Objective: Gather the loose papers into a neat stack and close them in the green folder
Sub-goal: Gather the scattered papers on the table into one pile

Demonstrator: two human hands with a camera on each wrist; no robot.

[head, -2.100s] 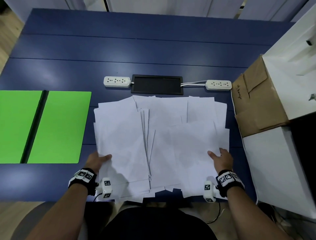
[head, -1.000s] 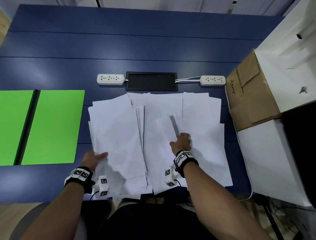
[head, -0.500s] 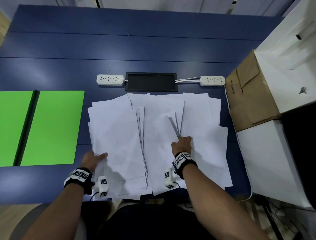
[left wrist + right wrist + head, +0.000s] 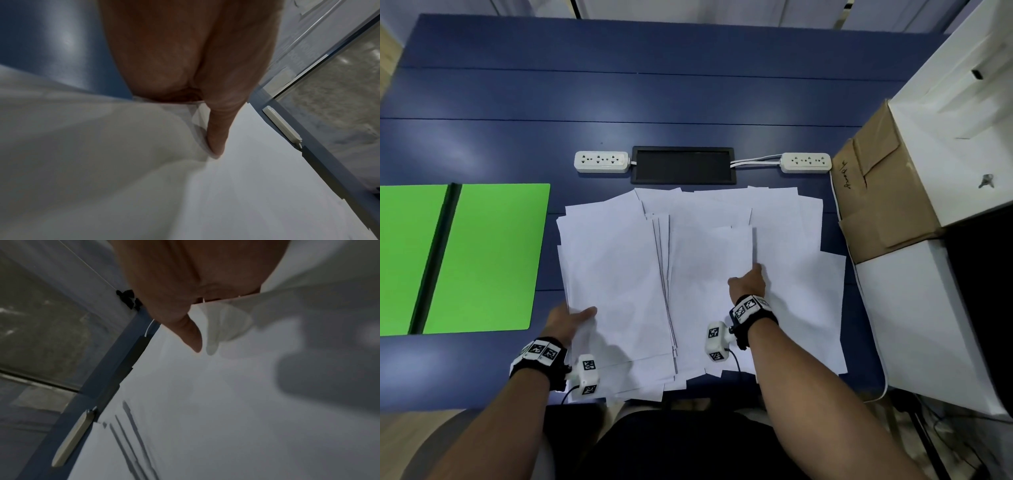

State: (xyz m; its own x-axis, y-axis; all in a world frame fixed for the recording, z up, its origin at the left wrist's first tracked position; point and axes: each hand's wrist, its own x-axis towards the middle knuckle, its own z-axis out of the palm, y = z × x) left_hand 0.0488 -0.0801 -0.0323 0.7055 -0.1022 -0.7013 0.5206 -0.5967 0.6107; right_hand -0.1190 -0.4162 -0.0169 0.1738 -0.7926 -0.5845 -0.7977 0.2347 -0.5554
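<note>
— Where are the sheets, and how do they run?

— I see the loose white paper sheets [image 4: 619, 274] spread in an overlapping heap on the near half of the dark blue tabletop [image 4: 688, 96]. Most lie with their long axis running from me toward the far edge; a few at the far side are skewed, and some near ends hang past the table's front edge.

— And the folder?

— The bright green card folder [image 4: 486, 257] lies open and flat to the left of the heap, apart from it, its dark spine running near-to-far like the sheets.

— Your hands?

— My left hand [image 4: 566, 320] grips the heap's left edge, thumb flat on top, fingers tucked beneath. My right hand [image 4: 748, 282] sits mid-heap; in the right wrist view its thumb [image 4: 185, 331] and hidden fingers pinch a lifted sheet edge.

— The surroundings?

— Beyond the papers a black rectangular inset panel [image 4: 683, 165] sits between two white power strips [image 4: 601, 161]. A brown cardboard box [image 4: 883, 192] and a white cabinet [image 4: 928, 308] stand at the right, and pale wall panels rise behind the table.
</note>
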